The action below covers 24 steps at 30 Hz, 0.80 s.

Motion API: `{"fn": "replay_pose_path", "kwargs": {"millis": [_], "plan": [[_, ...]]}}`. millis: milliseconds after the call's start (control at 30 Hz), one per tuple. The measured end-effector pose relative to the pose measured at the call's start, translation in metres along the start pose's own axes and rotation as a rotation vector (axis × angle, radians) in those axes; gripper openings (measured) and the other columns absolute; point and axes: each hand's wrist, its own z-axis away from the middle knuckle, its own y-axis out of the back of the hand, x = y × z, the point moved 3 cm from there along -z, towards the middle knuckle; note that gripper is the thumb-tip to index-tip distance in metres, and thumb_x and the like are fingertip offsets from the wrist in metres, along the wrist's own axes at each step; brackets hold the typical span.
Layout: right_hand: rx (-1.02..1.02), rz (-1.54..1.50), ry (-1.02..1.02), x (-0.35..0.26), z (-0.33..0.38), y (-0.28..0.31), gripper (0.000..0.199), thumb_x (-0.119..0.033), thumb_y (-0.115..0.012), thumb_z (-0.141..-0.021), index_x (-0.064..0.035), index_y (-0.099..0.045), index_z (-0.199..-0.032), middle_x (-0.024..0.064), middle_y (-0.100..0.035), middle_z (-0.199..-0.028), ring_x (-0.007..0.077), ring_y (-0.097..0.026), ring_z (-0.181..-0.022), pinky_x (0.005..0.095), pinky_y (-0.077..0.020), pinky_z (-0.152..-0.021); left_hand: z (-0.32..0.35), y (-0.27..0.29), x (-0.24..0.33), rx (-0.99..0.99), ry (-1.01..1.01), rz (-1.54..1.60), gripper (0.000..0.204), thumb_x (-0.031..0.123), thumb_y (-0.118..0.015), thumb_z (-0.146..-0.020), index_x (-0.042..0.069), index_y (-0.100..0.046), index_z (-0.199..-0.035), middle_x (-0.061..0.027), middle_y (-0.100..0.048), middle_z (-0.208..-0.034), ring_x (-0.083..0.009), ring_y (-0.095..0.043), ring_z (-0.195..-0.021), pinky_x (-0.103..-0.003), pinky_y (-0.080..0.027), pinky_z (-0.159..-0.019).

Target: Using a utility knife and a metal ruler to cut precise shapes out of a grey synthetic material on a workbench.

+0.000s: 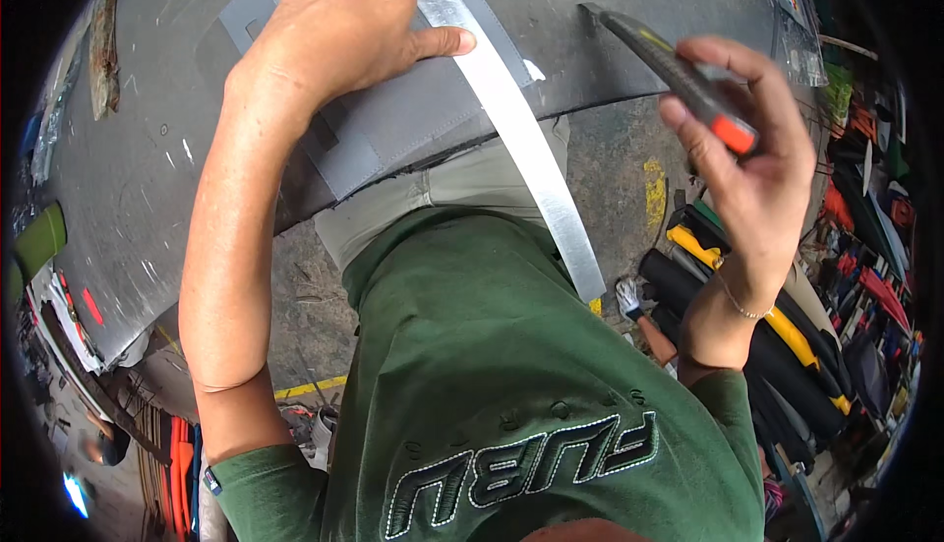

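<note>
Left hand [344, 26] lies flat and spread, palm down, on the grey fabric piece [393, 124], its thumb stretched against the edge of the long metal ruler [511, 119]. I read that as pinning both so neither slips; it grips nothing, only presses. The ruler runs slantwise from the top of the view across the fabric and sticks out past the near edge of the dark table [147, 168], over my green shirt. My right hand [752, 163] is lifted off to the side, well apart from the fabric, fingers curled round a utility knife [678, 75] with a dark body and an orange end; its tip points toward the ruler. Rolls of black and yellow material [777, 335] lie on the floor to my right.
</note>
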Motion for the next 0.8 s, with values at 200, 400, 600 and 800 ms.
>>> {"fn": "replay_pose_path", "kwargs": {"millis": [200, 400, 600, 800], "plan": [[0.019, -0.117, 0.244, 0.018, -0.086, -0.038, 0.024, -0.013, -0.070, -0.097, -0.0013, -0.067, -0.118, 0.0058, -0.068, -0.110, 0.0145, -0.067, -0.096, 0.0269, -0.0548, -0.081, 0.000, -0.015, -0.008, 0.186, -0.069, 0.019, 0.106, 0.058, -0.071, -0.089, -0.024, -0.033, -0.144, -0.0391, -0.038, -0.152, -0.0459, -0.040, -0.145, -0.052, -0.037, -0.119], [0.054, -0.875, -0.037, -0.011, -0.125, -0.080, 0.034, -0.042, -0.059, -0.105, -0.0084, -0.055, -0.103, -0.0009, -0.057, -0.078, 0.0094, -0.055, -0.060, 0.0242, -0.0459, -0.054, -0.010, -0.015, -0.008, -0.105, 0.083, -0.029, 0.108, 0.064, -0.071, -0.085, -0.019, -0.037, -0.144, -0.0343, -0.041, -0.153, -0.0429, -0.041, -0.145, -0.055, -0.040, -0.115], [-0.197, -0.954, -0.027, -0.006, -0.143, -0.129, 0.056, -0.060, -0.044, -0.107, -0.0082, -0.054, -0.087, 0.0002, -0.047, -0.058, 0.0118, -0.041, -0.040, 0.0266, -0.0341, -0.037, -0.006, 0.025, 0.016, -0.190, 0.100, -0.018, 0.104, 0.059, -0.071, -0.089, -0.021, -0.036, -0.145, -0.0333, -0.044, -0.146, -0.0442, -0.048, -0.137, -0.051, -0.040, -0.116], [-0.240, -0.935, -0.253, 0.013, -0.151, -0.150, 0.064, -0.063, -0.041, -0.106, -0.0082, -0.054, -0.077, 0.0005, -0.045, -0.052, 0.0113, -0.037, -0.036, 0.0277, -0.0289, -0.036, -0.005, 0.021, 0.014, -0.162, 0.102, -0.019, 0.102, 0.059, -0.071, -0.089, -0.019, -0.036, -0.146, -0.0309, -0.043, -0.146, -0.0430, -0.049, -0.137, -0.051, -0.039, -0.116]]}}
